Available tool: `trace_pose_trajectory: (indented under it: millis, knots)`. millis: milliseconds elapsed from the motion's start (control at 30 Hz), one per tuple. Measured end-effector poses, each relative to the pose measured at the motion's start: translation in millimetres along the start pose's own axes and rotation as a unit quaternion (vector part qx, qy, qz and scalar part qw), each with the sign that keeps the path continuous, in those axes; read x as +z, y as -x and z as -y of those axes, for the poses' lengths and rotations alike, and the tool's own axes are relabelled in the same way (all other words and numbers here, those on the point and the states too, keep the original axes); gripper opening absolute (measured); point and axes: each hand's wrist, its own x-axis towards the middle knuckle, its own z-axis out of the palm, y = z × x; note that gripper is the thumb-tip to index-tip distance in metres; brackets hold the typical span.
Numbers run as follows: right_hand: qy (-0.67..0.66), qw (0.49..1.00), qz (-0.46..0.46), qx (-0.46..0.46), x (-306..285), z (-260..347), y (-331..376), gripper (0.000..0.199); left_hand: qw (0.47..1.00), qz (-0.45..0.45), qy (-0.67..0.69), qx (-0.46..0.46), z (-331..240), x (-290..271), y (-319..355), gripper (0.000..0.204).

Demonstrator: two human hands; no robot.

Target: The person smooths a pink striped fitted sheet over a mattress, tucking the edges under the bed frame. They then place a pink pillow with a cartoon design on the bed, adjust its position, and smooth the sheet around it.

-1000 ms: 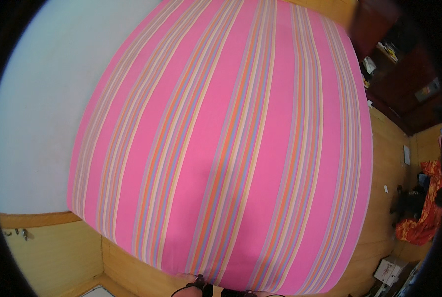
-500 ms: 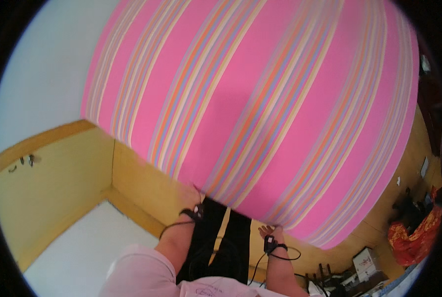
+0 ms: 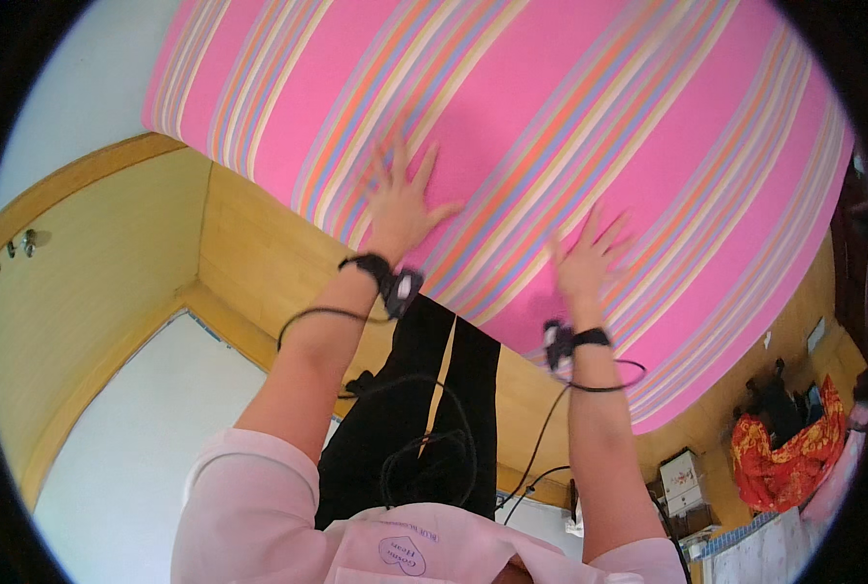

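Observation:
A pink bed sheet (image 3: 570, 107) with orange, blue and cream stripes covers the bed and fills the upper part of the view. My left hand (image 3: 400, 200) lies flat on it near the bed's edge, fingers spread. My right hand (image 3: 585, 258) also rests on the sheet with spread fingers, a little lower and to the right. Neither hand holds anything. Each wrist carries a black strap with a small device and a cable. My pink sleeves and black trousers (image 3: 424, 409) show below.
A yellow wooden bed frame (image 3: 249, 243) runs under the sheet's edge. A wooden door with a latch (image 3: 74, 292) stands at the left. Red cloth (image 3: 784, 453) and small boxes (image 3: 682, 482) lie on the floor at the lower right.
The view has tilted down. Both hands have come up from the bed's edge and now lie spread flat on the striped sheet.

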Motion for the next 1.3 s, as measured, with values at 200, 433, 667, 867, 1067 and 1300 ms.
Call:
trace_pose_trajectory:
  millis: [200,433,667,867,1067,1300]
  knots:
    - [0.098,0.961,0.258,-0.007,34,-36,165,0.12,0.971,0.216,-0.078,-0.069,68,17,142,0.095]
    - [-0.073,0.987,0.105,-0.094,19,-20,158,0.096,0.999,0.009,0.028,-0.027,81,0,111,0.087]
    - [-0.079,0.987,-0.002,-0.139,14,110,36,0.081,0.999,0.01,0.008,0.044,-7,-3,35,0.086]
    - [-0.02,0.998,-0.06,0.013,39,-76,69,0.089,0.944,0.178,0.0,0.278,-93,37,125,0.093]
    - [-0.157,0.891,-0.002,0.427,69,-308,273,0.086,0.801,0.392,-0.048,0.451,-83,47,191,0.083]
    - [-0.101,0.927,-0.174,0.316,48,-260,206,0.09,0.918,0.196,0.02,0.344,-92,28,122,0.093]
